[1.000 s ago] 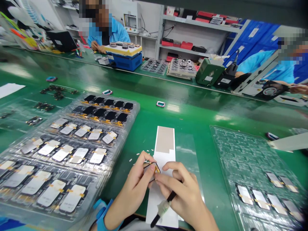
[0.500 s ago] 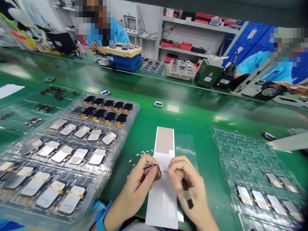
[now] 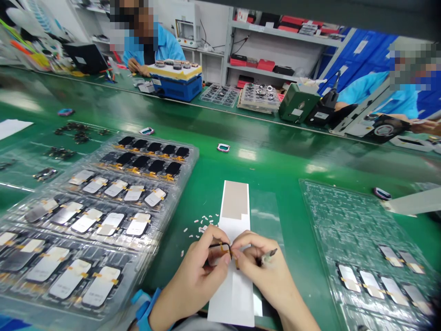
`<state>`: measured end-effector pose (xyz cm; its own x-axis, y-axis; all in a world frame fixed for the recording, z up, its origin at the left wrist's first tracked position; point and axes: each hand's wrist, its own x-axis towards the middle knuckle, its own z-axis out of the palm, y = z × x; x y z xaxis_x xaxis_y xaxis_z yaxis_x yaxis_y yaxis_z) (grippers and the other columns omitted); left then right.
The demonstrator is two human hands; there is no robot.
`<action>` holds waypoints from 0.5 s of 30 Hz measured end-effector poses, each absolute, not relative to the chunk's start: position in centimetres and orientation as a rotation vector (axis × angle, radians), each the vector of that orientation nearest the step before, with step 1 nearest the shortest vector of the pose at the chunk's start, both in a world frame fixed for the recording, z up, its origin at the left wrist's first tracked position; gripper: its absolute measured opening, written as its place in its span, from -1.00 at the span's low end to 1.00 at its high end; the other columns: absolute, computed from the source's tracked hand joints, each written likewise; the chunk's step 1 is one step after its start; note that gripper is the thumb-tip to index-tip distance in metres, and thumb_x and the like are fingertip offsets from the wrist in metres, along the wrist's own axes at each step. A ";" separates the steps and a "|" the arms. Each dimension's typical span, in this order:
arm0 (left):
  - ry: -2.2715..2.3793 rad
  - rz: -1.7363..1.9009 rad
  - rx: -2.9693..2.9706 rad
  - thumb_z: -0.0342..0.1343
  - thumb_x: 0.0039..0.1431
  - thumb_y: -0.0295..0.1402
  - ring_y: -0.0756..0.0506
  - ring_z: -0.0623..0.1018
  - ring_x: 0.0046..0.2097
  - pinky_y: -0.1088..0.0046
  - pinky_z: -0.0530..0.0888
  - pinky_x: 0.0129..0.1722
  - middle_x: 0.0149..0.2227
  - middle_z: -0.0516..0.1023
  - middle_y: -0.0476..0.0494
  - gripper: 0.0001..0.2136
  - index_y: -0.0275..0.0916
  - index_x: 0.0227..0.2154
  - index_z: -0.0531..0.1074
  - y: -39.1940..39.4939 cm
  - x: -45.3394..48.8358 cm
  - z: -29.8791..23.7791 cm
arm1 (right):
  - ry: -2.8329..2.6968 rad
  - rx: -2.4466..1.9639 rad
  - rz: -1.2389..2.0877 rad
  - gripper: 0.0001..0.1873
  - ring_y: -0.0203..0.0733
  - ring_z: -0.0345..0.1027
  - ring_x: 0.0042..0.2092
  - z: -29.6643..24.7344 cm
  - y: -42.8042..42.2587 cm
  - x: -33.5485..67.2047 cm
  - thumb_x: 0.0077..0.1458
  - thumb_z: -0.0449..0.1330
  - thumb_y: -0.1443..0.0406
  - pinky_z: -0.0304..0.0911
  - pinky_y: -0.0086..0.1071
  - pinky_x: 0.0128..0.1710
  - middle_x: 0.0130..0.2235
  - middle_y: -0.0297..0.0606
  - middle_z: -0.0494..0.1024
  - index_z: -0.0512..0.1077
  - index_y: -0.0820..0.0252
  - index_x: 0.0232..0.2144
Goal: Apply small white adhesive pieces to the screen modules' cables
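Left hand [image 3: 203, 271] is pinching the dark-rimmed part [image 3: 224, 248] between thumb and fingers, above the white strip [image 3: 223, 303]. Right hand [image 3: 263, 264] is gripping a slim tool [image 3: 268, 257], fingertips bunching at the part's edge; whether they are pinching it, I cannot tell.

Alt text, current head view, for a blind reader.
Left hand holds a small framed part above a white strip; right hand, also gripping a tool, is at the part's edge. The left tray holds rows of dark and pale panels; the right tray, a few pale ones. Two people in blue are across the green bench.
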<state>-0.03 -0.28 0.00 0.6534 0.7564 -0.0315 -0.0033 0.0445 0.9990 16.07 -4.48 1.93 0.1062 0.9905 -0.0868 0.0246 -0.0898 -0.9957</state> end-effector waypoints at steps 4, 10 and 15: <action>0.664 0.635 1.406 -0.05 0.39 -0.29 0.01 0.27 -0.42 0.58 0.20 -0.50 -0.37 0.28 0.03 -0.94 -0.11 -0.22 0.20 -0.2 0.1 0.3 | -1.111 -1.363 1.148 -0.91 -0.47 -0.01 -0.59 1.9 -4.3 16.1 0.01 0.24 0.33 -0.14 -0.52 -0.61 -0.53 -0.41 0.34 0.51 0.22 -0.50; 0.648 0.586 1.341 -0.06 0.40 -0.16 0.01 0.27 -0.41 0.56 0.19 -0.50 -0.35 0.30 0.02 -0.84 -0.12 -0.20 0.18 -0.1 -0.1 -0.1 | -1.109 -1.368 1.167 -0.86 -0.46 -0.09 -0.61 1.9 -4.4 16.3 0.00 0.26 0.27 -0.19 -0.50 -0.62 -0.61 -0.48 0.21 0.49 0.24 -0.51; 0.660 0.568 1.390 -0.09 0.41 -0.12 -0.01 0.29 -0.34 0.51 0.23 -0.41 -0.28 0.33 -0.01 -0.81 -0.11 -0.15 0.20 -0.2 -0.3 -0.3 | -1.072 -1.420 1.244 -0.78 -0.46 -0.22 -0.62 1.9 -4.5 16.3 0.01 0.26 0.19 -0.28 -0.47 -0.62 -0.69 -0.59 0.01 0.42 0.24 -0.51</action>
